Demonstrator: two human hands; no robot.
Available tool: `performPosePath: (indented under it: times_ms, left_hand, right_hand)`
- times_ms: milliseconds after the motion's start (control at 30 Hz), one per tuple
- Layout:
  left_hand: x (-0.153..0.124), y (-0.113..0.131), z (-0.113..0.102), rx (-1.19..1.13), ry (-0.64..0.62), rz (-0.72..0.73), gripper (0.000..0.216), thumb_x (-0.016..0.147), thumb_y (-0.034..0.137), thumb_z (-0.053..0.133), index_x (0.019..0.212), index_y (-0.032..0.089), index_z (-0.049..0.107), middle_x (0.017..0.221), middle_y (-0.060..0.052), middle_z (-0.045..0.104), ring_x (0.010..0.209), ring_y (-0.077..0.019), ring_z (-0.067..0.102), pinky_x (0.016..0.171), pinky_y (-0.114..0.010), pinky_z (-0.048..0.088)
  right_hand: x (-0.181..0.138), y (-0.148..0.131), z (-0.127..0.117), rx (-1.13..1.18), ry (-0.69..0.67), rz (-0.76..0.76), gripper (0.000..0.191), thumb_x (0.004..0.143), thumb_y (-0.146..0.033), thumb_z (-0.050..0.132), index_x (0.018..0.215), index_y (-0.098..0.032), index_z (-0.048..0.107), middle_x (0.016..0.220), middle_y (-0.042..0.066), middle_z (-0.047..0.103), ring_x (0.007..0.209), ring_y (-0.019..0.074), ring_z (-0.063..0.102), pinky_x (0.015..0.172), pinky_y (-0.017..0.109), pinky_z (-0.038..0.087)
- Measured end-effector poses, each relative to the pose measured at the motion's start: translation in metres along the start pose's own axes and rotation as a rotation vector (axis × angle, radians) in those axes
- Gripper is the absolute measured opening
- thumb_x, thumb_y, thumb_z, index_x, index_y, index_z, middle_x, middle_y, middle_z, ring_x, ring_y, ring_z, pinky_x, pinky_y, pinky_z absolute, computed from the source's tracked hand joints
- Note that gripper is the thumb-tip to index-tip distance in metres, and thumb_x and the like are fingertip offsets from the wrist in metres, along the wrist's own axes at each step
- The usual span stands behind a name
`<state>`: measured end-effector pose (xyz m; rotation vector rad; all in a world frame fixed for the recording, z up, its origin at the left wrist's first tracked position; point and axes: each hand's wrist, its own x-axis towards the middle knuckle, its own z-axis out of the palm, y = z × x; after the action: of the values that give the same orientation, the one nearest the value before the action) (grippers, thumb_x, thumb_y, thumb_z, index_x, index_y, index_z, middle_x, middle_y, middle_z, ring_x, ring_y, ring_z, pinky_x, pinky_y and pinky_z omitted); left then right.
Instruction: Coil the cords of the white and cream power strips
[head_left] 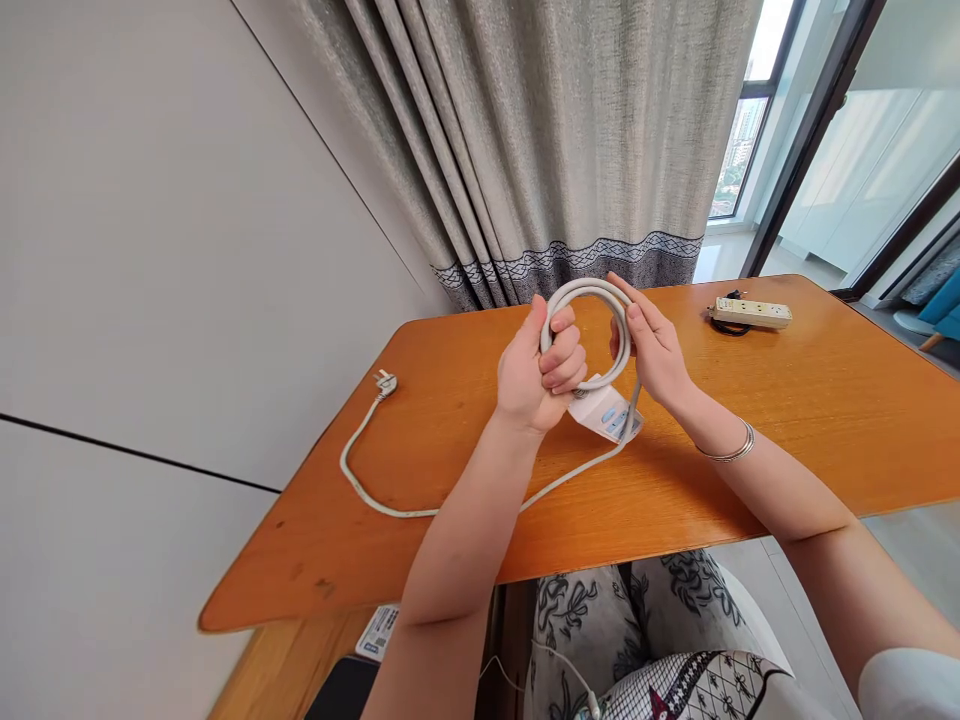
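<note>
A white power cord (589, 288) is wound into a round coil of a few loops, held up over the table. My left hand (544, 360) is wrapped round the left side of the coil. On the coil's right side, my right hand (649, 340) pinches the loops between thumb and fingers. From there the loose cord runs down across the table to the left, passing behind my left forearm, and ends in a plug (385, 383). Below the coil a white power strip (606, 412) shows in part; my left hand and the cord cover some of it.
The brown wooden table (750, 420) spans the view. At its far right lies another power strip (752, 312) with a black cord. Grey curtains (600, 130) hang behind the table, and a white wall panel (150, 250) stands at the left. My legs are under the near edge.
</note>
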<state>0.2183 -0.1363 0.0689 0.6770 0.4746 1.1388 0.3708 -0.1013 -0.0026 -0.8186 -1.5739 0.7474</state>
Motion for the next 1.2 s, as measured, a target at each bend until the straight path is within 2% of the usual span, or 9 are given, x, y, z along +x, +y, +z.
performPosePath:
  times_ms: [167,300,500,600,700,833,900,1000,1200]
  left_hand:
    - [-0.003,0.002,0.002,-0.036,0.052,0.141,0.052,0.111,0.046,0.022,0.068,0.021,0.037,0.042,0.010,0.019,0.028,-0.0049,0.014,0.030,-0.015,0.016]
    - [-0.004,0.002,0.005,-0.041,0.095,0.222,0.050,0.111,0.047,0.025,0.069,0.021,0.036,0.042,0.010,0.021,0.029,-0.0052,0.016,0.031,-0.016,0.018]
    - [-0.003,-0.002,0.007,-0.079,0.155,0.322,0.049,0.110,0.048,0.029,0.071,0.021,0.038,0.044,0.010,0.023,0.030,-0.0054,0.017,0.032,-0.016,0.019]
    - [-0.001,-0.002,0.005,-0.099,0.187,0.400,0.048,0.109,0.049,0.031,0.072,0.021,0.039,0.045,0.010,0.024,0.031,-0.0053,0.017,0.032,-0.017,0.019]
    - [0.000,-0.002,0.003,-0.101,0.213,0.474,0.046,0.108,0.050,0.035,0.072,0.021,0.040,0.046,0.010,0.025,0.032,-0.0052,0.018,0.034,-0.017,0.019]
    - [0.001,0.000,0.002,-0.085,0.258,0.612,0.048,0.109,0.048,0.030,0.072,0.021,0.041,0.046,0.009,0.026,0.034,-0.0052,0.019,0.036,-0.017,0.020]
    - [0.000,0.000,0.002,-0.059,0.271,0.647,0.049,0.110,0.046,0.027,0.071,0.021,0.042,0.046,0.009,0.027,0.034,-0.0053,0.020,0.037,-0.017,0.021]
    - [0.001,-0.003,0.001,-0.007,0.255,0.679,0.047,0.110,0.045,0.032,0.071,0.021,0.043,0.047,0.008,0.029,0.035,-0.0060,0.023,0.038,-0.018,0.022]
    - [0.007,-0.020,-0.006,0.149,0.289,0.804,0.040,0.108,0.042,0.043,0.073,0.022,0.043,0.049,0.008,0.034,0.038,-0.0064,0.031,0.044,-0.018,0.028]
  right_hand:
    - [-0.007,0.003,0.007,-0.178,0.023,0.018,0.064,0.108,-0.053,0.019,0.166,-0.027,0.024,0.079,0.003,0.060,0.069,0.0204,0.063,0.064,0.036,0.057]
    - [-0.004,-0.006,0.001,-0.283,-0.135,0.038,0.061,0.108,-0.038,0.021,0.167,-0.021,0.022,0.073,0.001,0.059,0.064,0.0188,0.060,0.066,0.036,0.058]
    - [-0.006,-0.030,-0.007,-0.774,-0.328,0.033,0.074,0.102,-0.027,0.033,0.168,-0.014,0.002,0.096,0.009,0.074,0.080,0.0229,0.067,0.076,0.036,0.053]
    - [-0.011,-0.042,-0.002,-0.979,-0.360,0.071,0.074,0.101,-0.024,0.031,0.167,-0.007,0.005,0.111,0.019,0.074,0.091,0.0268,0.068,0.076,0.036,0.050]
    - [-0.016,-0.050,0.003,-1.030,-0.405,0.114,0.072,0.099,-0.022,0.031,0.166,-0.004,0.012,0.115,0.023,0.072,0.094,0.0283,0.068,0.076,0.037,0.049]
    - [-0.025,-0.046,0.010,-0.888,-0.530,0.116,0.072,0.099,-0.024,0.036,0.163,0.000,0.014,0.104,0.021,0.074,0.080,0.0258,0.067,0.072,0.036,0.049]
    - [-0.028,-0.041,0.014,-0.762,-0.539,0.094,0.073,0.097,-0.022,0.038,0.163,-0.001,0.015,0.100,0.019,0.074,0.074,0.0235,0.064,0.072,0.038,0.050]
    - [-0.031,-0.037,0.019,-0.454,-0.530,0.096,0.070,0.094,-0.018,0.041,0.160,-0.009,0.022,0.096,0.011,0.069,0.073,0.0202,0.061,0.076,0.040,0.055]
    - [-0.032,-0.037,0.031,0.194,-0.528,0.324,0.063,0.095,-0.019,0.045,0.156,-0.019,0.028,0.090,0.000,0.052,0.070,0.0138,0.058,0.074,0.037,0.062]
